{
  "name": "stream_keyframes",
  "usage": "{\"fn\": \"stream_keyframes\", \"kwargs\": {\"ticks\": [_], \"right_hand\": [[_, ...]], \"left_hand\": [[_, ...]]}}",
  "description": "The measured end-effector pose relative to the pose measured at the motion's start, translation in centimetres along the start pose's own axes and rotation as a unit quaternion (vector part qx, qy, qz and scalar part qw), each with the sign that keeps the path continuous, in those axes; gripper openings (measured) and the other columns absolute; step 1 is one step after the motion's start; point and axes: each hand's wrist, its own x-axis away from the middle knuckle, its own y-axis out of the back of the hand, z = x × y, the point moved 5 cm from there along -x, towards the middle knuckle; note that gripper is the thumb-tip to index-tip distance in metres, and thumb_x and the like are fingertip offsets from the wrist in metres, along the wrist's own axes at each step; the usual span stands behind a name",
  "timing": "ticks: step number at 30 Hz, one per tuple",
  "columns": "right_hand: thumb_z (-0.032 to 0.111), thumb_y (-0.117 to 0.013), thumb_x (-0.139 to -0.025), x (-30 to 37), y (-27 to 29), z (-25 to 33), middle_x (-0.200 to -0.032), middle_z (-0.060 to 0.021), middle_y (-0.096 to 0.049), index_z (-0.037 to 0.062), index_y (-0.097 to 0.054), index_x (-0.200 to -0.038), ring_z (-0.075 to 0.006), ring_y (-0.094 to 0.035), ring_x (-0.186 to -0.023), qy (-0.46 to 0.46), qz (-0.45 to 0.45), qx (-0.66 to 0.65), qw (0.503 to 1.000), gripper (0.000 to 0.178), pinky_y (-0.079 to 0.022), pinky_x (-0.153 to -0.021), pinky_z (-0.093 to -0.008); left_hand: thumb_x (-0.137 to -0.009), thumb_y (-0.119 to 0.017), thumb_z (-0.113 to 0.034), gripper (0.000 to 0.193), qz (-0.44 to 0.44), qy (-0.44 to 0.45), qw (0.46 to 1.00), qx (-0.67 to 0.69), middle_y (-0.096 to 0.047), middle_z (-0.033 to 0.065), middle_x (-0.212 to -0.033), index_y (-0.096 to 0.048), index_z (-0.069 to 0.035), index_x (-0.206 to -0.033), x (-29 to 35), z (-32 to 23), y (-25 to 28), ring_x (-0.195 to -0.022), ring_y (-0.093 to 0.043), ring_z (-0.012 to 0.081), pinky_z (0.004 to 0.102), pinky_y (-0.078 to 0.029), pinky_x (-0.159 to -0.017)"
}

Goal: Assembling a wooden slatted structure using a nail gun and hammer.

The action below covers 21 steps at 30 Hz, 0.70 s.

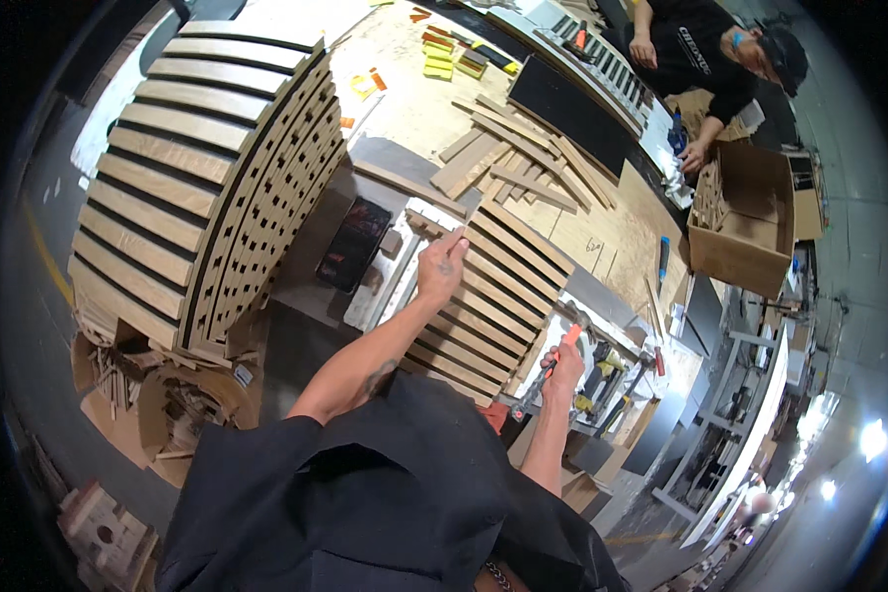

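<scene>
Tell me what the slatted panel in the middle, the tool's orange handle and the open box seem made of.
Slatted panel: wood or wood veneer, matte, judging by its tan, streaky look.
Orange handle: perhaps plastic or rubber, by its bright colour; finish unclear.
Open box: likely uncoated cardboard, given its dull brown, thin walls.

Head-worn, left one of a fisheye pair. Looks steeply down over the black short-sleeved shirt (355, 493), close onto the slatted wood panel (493, 314) between left hand (442, 268) and right hand (564, 369), then out toward the cardboard box (735, 259) and co-worker (708, 81), farther off at upper right.
</scene>
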Motion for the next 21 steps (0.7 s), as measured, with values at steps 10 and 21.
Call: {"fn": "stream_keyframes", "kwargs": {"ticks": [10, 21], "right_hand": [[0.019, -0.059, -0.099, -0.3, 2.7, -0.6, -0.074, -0.0027, -0.054, 0.0045, -0.06, -0.099, -0.0124, -0.052, -0.059, -0.031, -0.068, -0.077, 0.994, 0.015, -0.042, -0.05, -0.027], [0.018, -0.058, -0.099, 4.3, 2.3, -1.8, -0.074, -0.0043, -0.056, 0.0031, -0.06, -0.108, -0.012, -0.052, -0.058, -0.059, 0.025, 0.0, 0.998, 0.017, -0.042, -0.049, -0.0249]], "left_hand": [[-0.091, -0.072, -0.032, 0.057, 0.03, 0.051, 0.998, 0.03, -0.067, 0.0104, -0.083, -0.057, -0.002, -0.137, 0.7, -1.4, 2.1, -0.076, -0.06, 0.0183, 0.0325, -0.05, -0.076], [-0.086, -0.072, -0.022, 0.053, 0.08, -0.007, 0.996, -0.029, -0.065, 0.0186, -0.087, -0.059, -0.002, -0.133, 3.7, 0.7, 3.5, -0.08, -0.063, 0.0303, 0.0379, -0.05, -0.076]]}}
